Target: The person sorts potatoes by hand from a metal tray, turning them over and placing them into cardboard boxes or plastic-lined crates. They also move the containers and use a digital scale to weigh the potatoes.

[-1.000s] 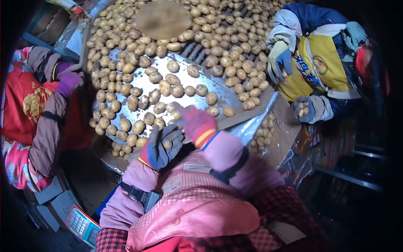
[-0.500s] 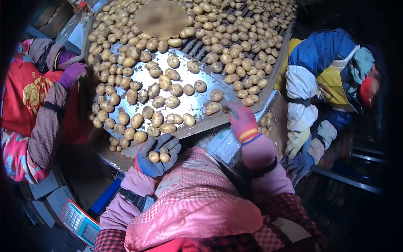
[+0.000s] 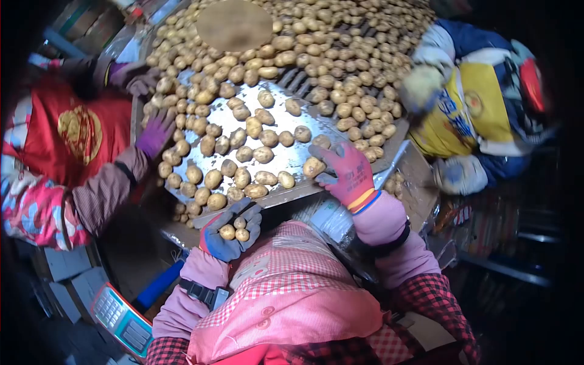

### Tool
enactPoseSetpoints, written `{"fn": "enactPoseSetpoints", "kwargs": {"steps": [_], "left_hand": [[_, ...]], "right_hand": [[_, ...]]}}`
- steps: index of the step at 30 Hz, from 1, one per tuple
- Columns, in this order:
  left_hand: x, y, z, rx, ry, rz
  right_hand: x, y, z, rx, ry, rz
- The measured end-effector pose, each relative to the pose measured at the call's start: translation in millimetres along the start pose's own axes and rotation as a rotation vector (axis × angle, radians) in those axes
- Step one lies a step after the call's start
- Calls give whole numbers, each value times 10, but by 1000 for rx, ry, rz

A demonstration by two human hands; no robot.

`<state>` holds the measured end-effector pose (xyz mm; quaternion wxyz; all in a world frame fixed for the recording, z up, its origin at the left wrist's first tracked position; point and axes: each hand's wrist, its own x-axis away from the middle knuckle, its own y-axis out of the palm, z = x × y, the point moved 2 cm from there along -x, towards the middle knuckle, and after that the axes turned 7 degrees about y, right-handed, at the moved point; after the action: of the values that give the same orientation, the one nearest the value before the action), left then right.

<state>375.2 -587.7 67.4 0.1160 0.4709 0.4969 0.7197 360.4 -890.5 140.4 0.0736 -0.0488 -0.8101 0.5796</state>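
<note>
My left hand [image 3: 230, 230], in a grey-blue glove, is cupped palm up at the front edge of the metal sorting table [image 3: 285, 199]. Several small potatoes [image 3: 227, 232] rest in its curled fingers. My right hand [image 3: 348, 174], in a pink glove with grey fingertips, reaches over the table's right front edge. Its fingers and thumb are spread on either side of a potato [image 3: 313, 167], the tips right at its skin. Just above that one, another potato [image 3: 321, 142] lies by the fingertips. Loose potatoes [image 3: 263, 154] are scattered on the shiny sheet to the left.
A dense heap of potatoes [image 3: 353, 67] covers the slatted far part. At the left, a co-worker in a red apron [image 3: 79, 128] has gloved hands at the table edge. Another co-worker in a yellow apron [image 3: 468, 109] works at the right. A calculator [image 3: 121, 319] sits at lower left.
My right hand has opened its fingers and spread them around the potato at the edge. My left hand keeps its small potatoes. Both co-workers' arms have moved in toward the table.
</note>
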Motion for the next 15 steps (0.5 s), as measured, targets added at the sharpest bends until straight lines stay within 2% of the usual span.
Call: {"fn": "enactPoseSetpoints", "kwargs": {"steps": [2, 6, 9, 10, 13, 14, 15], "left_hand": [[-54, 122, -41, 16, -54, -17], [-175, 490, -234, -142, -166, -83], [-335, 616, -418, -234, -245, -85], [-413, 643, -463, -296, -276, -180], [-567, 760, -730, -276, -429, -140], [-621, 769, -824, -305, -397, -111], [-767, 694, -875, -427, -402, -361]], "right_hand": [[168, -139, -25, 54, 6, 151], [541, -380, 115, 60, 122, 243], [917, -502, 287, 34, 290, 271], [1070, -477, 378, -10, 314, 308], [1566, -415, 525, -89, 443, 468], [1695, -484, 528, -174, 521, 462], [1833, -475, 569, -201, 543, 540]]}}
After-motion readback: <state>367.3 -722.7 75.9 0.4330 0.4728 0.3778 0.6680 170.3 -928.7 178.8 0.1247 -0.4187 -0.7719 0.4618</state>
